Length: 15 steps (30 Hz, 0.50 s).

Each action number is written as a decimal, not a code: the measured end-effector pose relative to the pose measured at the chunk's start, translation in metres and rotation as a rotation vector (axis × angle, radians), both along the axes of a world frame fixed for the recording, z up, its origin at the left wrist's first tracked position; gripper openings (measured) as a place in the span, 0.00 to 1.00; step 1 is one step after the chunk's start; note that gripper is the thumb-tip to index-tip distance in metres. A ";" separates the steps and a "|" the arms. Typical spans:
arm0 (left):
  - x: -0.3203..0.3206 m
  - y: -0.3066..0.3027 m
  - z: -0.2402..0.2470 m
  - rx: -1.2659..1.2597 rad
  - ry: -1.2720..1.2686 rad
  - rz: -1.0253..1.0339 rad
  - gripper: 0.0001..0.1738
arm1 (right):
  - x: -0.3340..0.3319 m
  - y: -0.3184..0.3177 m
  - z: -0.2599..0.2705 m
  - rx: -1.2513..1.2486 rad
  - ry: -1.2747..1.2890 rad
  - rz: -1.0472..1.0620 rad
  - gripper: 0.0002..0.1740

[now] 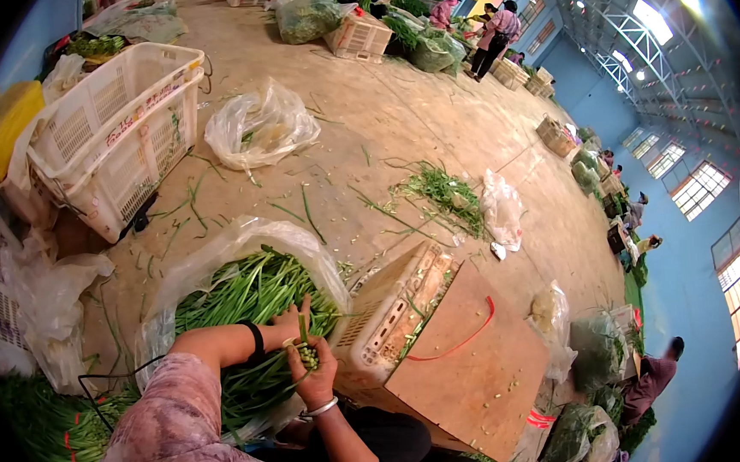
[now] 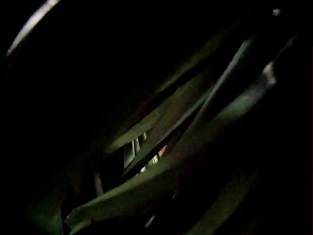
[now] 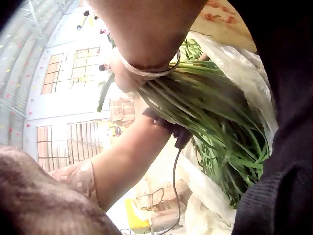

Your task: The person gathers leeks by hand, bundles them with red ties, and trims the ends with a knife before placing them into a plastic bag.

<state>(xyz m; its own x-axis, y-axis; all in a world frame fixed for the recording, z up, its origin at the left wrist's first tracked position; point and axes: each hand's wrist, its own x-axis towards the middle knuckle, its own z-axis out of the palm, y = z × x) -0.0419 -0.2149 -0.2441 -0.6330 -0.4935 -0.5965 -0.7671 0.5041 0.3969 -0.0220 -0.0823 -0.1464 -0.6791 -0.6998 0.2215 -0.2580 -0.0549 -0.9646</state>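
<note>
My right hand (image 1: 318, 376) grips a bunch of long green stalks (image 1: 307, 355), its thumb against their stem ends. In the right wrist view, the stalks (image 3: 210, 107) trail from the right hand (image 3: 126, 78) down over an opened plastic bag. Just beyond it, my left hand (image 1: 291, 322) lies over the greens, with straight, spread fingers showing; part of it is hidden behind the bunch. More greens (image 1: 245, 287) fill the clear plastic bag (image 1: 280, 227) under both hands. The left wrist view is mostly dark, with leaves (image 2: 146, 181) close across the lens.
A crate (image 1: 369, 343) and a brown board (image 1: 473, 352) with clippings stand right of the bag. Stacked white crates (image 1: 124, 145) are at upper left. Bundled greens (image 1: 49, 434) lie at lower left. Loose trimmings (image 1: 444, 191) and plastic bags (image 1: 259, 123) litter the floor.
</note>
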 end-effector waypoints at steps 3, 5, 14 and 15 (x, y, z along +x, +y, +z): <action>-0.002 0.003 -0.005 -0.055 -0.015 -0.043 0.63 | 0.004 0.001 0.005 0.014 -0.109 -0.004 0.09; -0.002 0.004 -0.006 -0.085 -0.031 -0.059 0.62 | 0.005 0.002 0.009 0.012 -0.117 -0.009 0.09; 0.006 -0.004 -0.016 -0.068 0.034 -0.137 0.64 | 0.019 0.017 0.058 0.024 -0.026 0.022 0.10; 0.008 -0.003 -0.013 -0.065 0.034 -0.138 0.64 | 0.022 0.022 0.071 0.032 0.009 0.070 0.10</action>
